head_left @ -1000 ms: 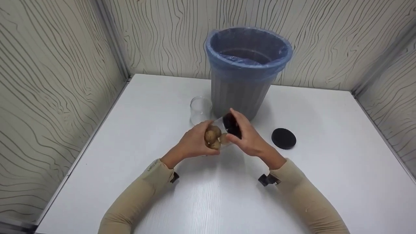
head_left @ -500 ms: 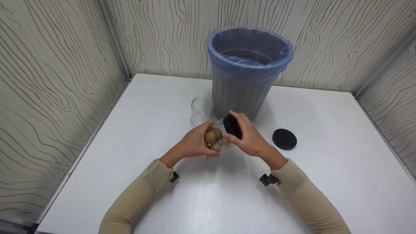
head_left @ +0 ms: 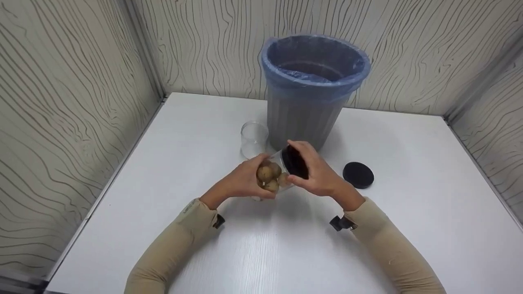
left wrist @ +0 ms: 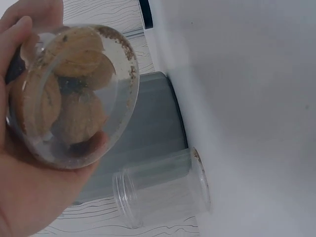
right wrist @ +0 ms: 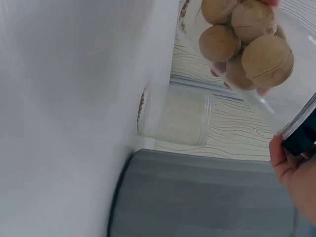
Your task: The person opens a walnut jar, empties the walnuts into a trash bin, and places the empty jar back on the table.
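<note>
My left hand [head_left: 245,179] grips the body of a clear jar [left wrist: 123,64] that holds several walnuts [right wrist: 266,59]. The jar is tilted above the table, its base toward the left and its mouth up to the right. Over the mouth sits a black lid [head_left: 295,162], which my right hand [head_left: 316,173] grips by the rim with thumb and fingers. In the right wrist view the lid [right wrist: 301,131] lies against the jar's end, partly out of frame. Walnuts [left wrist: 79,113] also show through the base in the left wrist view, with brown crumbs along the edge.
Behind the hands stands a grey bin [head_left: 302,118] lined with a blue bag [head_left: 314,83]. An upright clear jar [head_left: 254,141] without a lid stands just left of it. Another black lid [head_left: 358,175] lies on the white table [head_left: 196,134] at the right.
My right hand has turned slightly and shifted a little right and down with the lid. The left hand keeps its grip on the jar, nearly still.
</note>
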`<state>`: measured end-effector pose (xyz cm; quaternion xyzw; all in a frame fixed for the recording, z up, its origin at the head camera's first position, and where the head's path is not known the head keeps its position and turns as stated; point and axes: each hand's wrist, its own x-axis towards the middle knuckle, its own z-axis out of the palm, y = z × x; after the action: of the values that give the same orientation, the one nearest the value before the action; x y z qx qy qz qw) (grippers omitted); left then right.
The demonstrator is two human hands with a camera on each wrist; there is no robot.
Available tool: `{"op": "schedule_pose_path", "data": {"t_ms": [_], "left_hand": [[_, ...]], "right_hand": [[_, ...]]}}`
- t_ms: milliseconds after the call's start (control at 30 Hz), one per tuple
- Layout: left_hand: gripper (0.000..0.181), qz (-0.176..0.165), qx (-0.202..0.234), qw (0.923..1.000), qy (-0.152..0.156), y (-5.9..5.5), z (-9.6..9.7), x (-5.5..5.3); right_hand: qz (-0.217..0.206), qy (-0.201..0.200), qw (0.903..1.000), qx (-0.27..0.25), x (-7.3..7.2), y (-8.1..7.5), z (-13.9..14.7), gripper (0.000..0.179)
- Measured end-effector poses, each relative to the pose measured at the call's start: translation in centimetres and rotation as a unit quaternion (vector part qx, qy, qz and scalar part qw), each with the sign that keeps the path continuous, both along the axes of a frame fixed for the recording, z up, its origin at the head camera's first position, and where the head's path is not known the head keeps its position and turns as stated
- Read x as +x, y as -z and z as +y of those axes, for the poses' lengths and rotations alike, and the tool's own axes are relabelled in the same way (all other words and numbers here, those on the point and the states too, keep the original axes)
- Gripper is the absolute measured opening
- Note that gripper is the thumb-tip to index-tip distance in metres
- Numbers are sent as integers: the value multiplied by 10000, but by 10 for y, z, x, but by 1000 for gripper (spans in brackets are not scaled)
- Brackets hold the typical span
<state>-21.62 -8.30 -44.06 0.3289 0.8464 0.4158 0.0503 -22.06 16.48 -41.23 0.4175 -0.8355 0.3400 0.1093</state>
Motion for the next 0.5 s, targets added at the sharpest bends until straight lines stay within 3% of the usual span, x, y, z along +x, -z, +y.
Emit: {"op": "schedule_pose_path", "data": {"t_ms": [267, 500], "left_hand": [[102, -129, 122, 9998, 135, -1, 0, -2], [102, -124, 101, 9999, 38, 2, -1, -4]], "right_hand": [[386, -262, 9988, -169, -4, 1, 3, 80], [351, -126, 9991, -197, -5, 2, 4, 81]]}}
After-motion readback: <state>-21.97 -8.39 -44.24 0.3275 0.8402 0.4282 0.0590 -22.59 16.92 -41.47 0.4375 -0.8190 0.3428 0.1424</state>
